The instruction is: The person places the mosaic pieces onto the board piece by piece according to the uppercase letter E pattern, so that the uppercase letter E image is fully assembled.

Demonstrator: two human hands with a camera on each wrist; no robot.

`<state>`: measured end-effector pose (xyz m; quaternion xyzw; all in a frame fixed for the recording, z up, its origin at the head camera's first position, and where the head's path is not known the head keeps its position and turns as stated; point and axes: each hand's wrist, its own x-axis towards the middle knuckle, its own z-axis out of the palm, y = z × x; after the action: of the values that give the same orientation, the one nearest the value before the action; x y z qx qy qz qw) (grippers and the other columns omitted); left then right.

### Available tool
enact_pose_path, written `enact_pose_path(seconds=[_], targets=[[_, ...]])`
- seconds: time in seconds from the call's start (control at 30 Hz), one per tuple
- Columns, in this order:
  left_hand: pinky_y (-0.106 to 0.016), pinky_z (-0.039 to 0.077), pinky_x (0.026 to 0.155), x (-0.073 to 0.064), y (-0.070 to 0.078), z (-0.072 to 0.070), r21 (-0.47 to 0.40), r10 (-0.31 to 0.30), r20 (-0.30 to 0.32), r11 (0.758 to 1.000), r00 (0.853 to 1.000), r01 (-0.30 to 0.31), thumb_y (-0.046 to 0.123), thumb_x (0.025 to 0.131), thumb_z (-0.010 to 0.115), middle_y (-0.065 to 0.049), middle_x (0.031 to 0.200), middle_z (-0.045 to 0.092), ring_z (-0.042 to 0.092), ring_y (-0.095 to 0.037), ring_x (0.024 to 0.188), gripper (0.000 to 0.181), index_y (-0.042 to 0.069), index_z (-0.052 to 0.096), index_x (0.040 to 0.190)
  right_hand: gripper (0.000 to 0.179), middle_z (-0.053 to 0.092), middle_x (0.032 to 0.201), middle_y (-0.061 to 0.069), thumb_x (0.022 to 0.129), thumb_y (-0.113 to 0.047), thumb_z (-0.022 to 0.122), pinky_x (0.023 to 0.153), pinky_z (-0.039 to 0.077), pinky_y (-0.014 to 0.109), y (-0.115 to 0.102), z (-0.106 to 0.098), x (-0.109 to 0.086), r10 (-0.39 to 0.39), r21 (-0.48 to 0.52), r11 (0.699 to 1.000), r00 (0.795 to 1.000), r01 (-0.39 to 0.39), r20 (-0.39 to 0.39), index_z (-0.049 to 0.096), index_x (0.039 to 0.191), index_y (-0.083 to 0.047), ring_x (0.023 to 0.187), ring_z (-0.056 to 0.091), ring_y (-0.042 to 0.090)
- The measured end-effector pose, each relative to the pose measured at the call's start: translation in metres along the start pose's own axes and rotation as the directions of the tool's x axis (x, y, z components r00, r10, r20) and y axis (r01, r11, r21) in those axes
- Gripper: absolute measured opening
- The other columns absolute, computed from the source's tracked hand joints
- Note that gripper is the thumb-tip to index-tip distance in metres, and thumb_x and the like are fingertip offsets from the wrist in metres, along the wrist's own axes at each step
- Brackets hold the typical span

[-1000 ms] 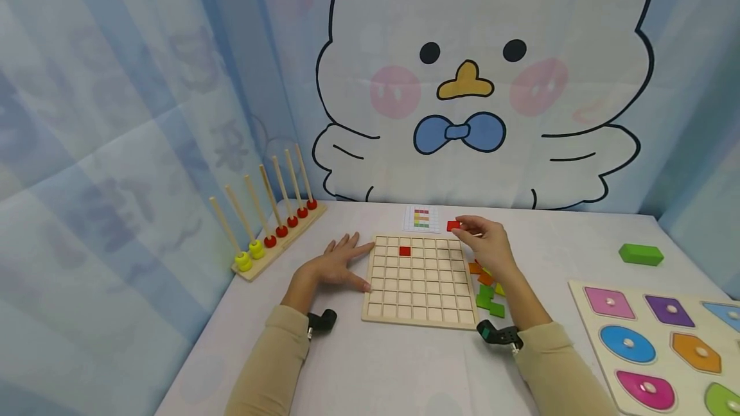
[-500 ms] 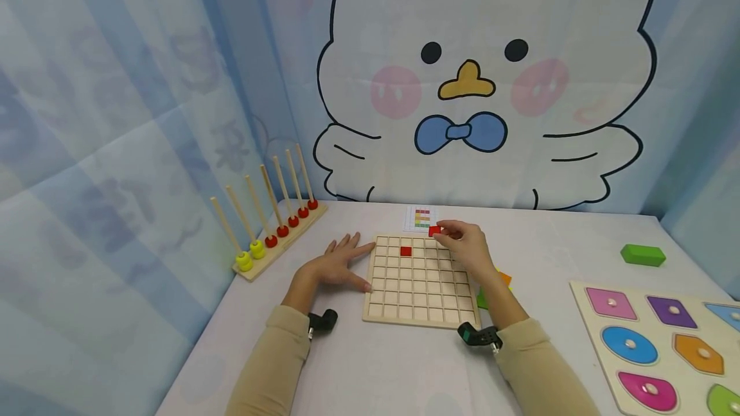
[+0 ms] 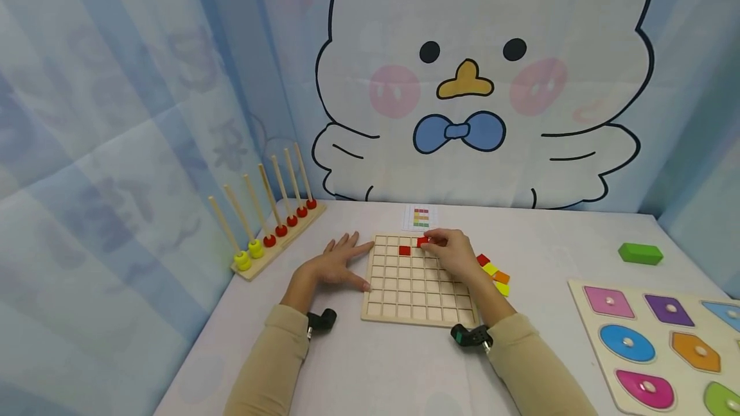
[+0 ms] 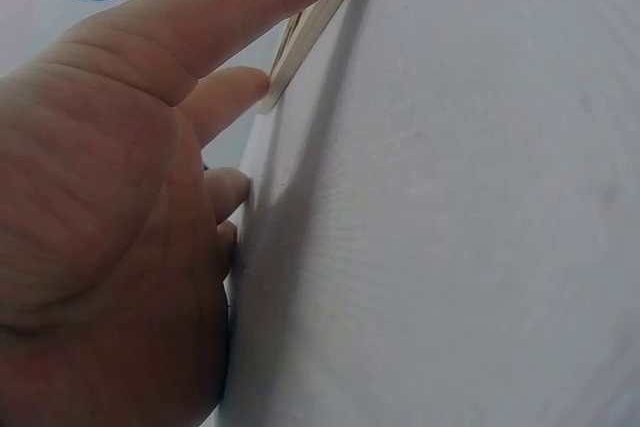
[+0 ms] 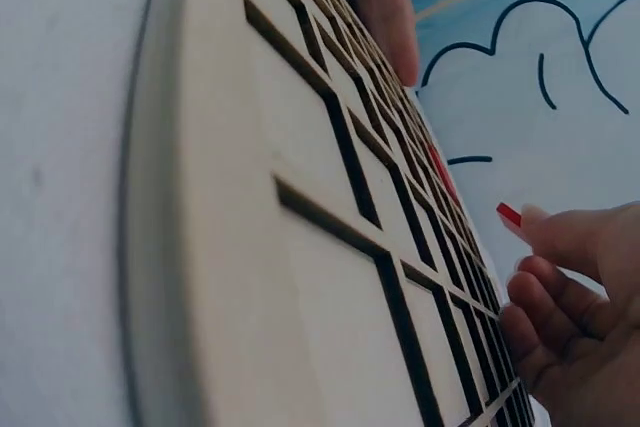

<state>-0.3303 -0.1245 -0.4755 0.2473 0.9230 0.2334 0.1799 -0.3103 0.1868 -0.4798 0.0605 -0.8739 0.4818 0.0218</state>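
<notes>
A wooden grid board (image 3: 399, 309) lies in the middle of the table, with one red tile (image 3: 405, 251) in a cell of its second row from the back. My right hand (image 3: 455, 254) pinches another red tile (image 3: 422, 242) between thumb and index finger, over the board's back rows. In the right wrist view this tile (image 5: 509, 214) is held tilted, apart from the grid. My left hand (image 3: 335, 266) lies with fingers spread, thumb and index finger touching the board's left edge. In the left wrist view the palm and a board corner (image 4: 310, 32) show.
Behind the board lies a colour pattern card (image 3: 421, 217). Loose red, yellow and orange tiles (image 3: 502, 278) lie right of it, partly behind my right forearm. A peg stand with beads (image 3: 280, 242) is on the left; a green block (image 3: 640, 253) and shape puzzle (image 3: 604, 320) are right.
My right hand has moved left with the pinched red tile, from beside the pattern card to over the board's back rows. The left hand keeps its place.
</notes>
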Motion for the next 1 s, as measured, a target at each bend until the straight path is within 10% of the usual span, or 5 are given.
enact_pose_path(seconds=[1.0], targets=[[-0.055, -0.011, 0.13, -0.0019, 0.0026, -0.0011, -0.007, -0.006, 0.005, 1.0, 1.0, 0.006, 0.057, 0.078, 0.085, -0.015, 0.176, 0.0, -0.009, -0.034, 0.163, 0.106, 0.031, 0.03, 0.165, 0.03, 0.07, 0.112, 0.013, 0.095, -0.019, 0.076, 0.082, 0.05, 0.035, 0.0036, 0.0081, 0.0061, -0.051, -0.175, 0.983, 0.996, 0.063, 0.072, 0.075, 0.12, -0.003, 0.095, 0.06, 0.023]])
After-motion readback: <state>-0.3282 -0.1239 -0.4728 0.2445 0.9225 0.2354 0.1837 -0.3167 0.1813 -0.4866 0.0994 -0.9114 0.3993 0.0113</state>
